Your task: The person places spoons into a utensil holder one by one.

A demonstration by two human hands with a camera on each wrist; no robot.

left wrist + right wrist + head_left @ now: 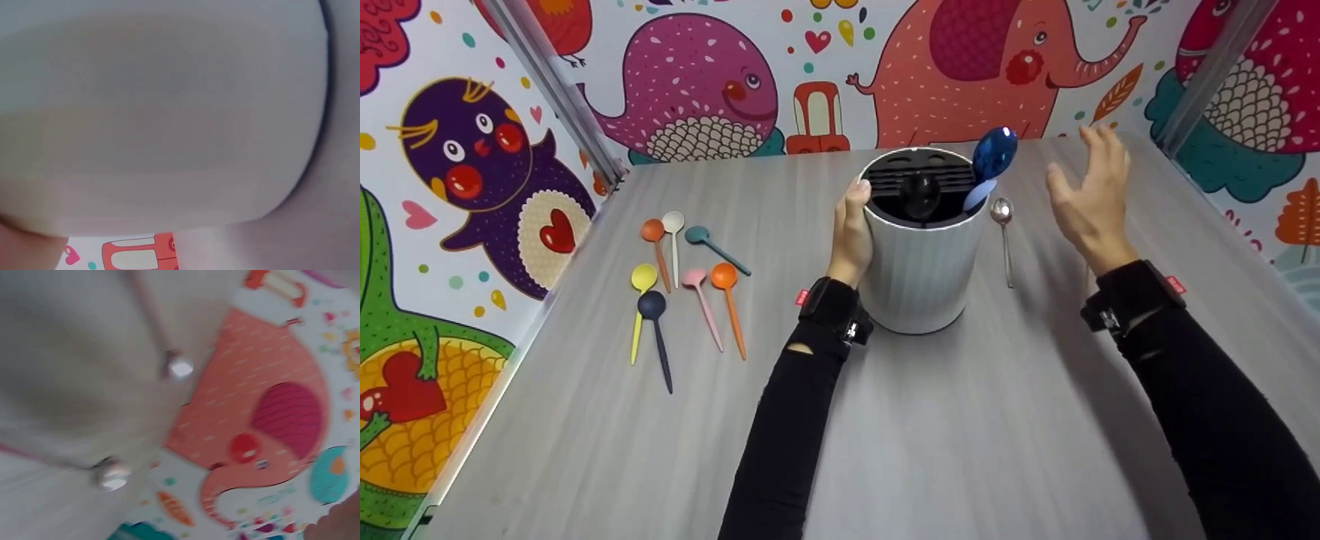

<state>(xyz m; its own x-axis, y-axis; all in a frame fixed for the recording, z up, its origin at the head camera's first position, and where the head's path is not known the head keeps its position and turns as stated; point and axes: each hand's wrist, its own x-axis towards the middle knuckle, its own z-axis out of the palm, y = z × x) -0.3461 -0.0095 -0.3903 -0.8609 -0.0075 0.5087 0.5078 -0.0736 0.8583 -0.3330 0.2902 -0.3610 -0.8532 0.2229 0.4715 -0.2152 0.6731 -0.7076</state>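
Observation:
A white cylindrical utensil holder (919, 277) with a black slotted insert stands upright on the table. My left hand (851, 232) holds its left side, the thumb near the rim; most of the fingers are hidden behind it. From the holder's right side rise a shiny blue spoon (994, 154) and a lilac spoon (979, 195). A black rounded piece (920, 195) shows in the insert. My right hand (1091, 199) hovers empty to the right, fingers spread. Between it and the holder lies a metal spoon (1003, 214). The right wrist view shows a second metal spoon (112, 475).
On the left of the table (585, 435) lie several coloured spoons, among them a yellow spoon (643, 279), a dark blue spoon (652, 306), a pink spoon (695, 279) and a teal spoon (699, 235). Printed panels with cartoon animals and metal posts (559, 90) border the table.

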